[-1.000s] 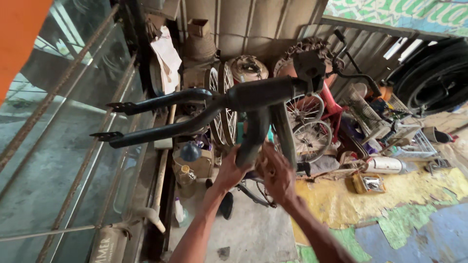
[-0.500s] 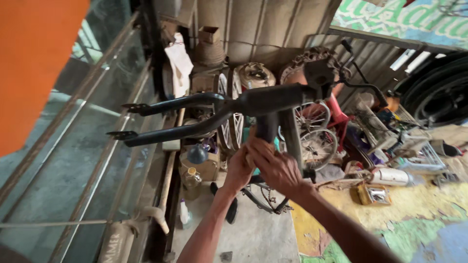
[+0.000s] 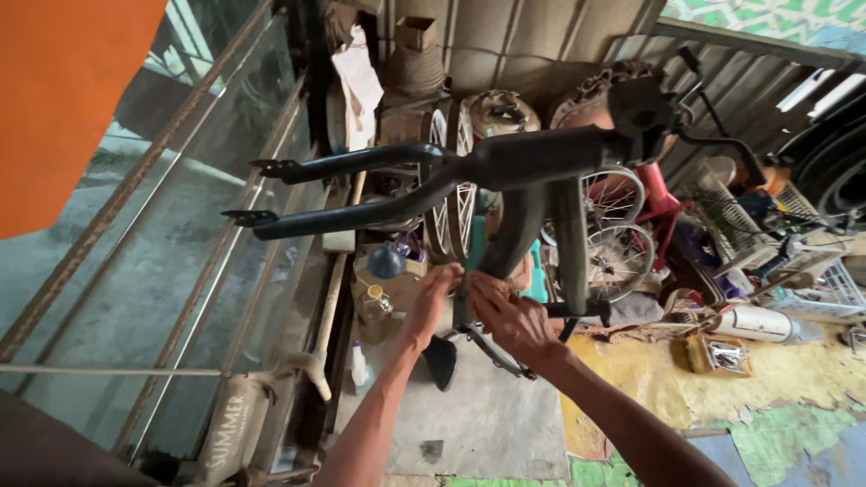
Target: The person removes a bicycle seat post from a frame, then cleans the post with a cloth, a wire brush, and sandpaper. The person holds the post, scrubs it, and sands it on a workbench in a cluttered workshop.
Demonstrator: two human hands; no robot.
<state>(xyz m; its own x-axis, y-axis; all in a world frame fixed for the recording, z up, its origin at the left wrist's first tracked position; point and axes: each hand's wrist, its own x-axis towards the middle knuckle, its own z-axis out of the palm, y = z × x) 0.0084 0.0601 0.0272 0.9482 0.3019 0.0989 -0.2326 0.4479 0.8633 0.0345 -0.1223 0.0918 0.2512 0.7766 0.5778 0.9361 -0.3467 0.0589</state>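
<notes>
A cluttered bicycle workshop, its concrete floor [image 3: 487,415] crowded with parts, and a dark bicycle frame [image 3: 505,167] raised over it.

Corrugated metal walls stand behind, small spoked wheels [image 3: 618,243] lean among boxes, and a torn yellow mat [image 3: 767,379] lies to the right; a glass-fronted cabinet [image 3: 135,271] runs along the left. Against a second ago the frame hangs at much the same height and tilt, while both hands have shifted in at the lower tube junction; the work looks settled on that spot. The left hand [image 3: 431,298] curls against the tube's underside; the right hand [image 3: 510,317] closes over the fitting beside it; whether either truly grips something small, I cannot tell.
</notes>
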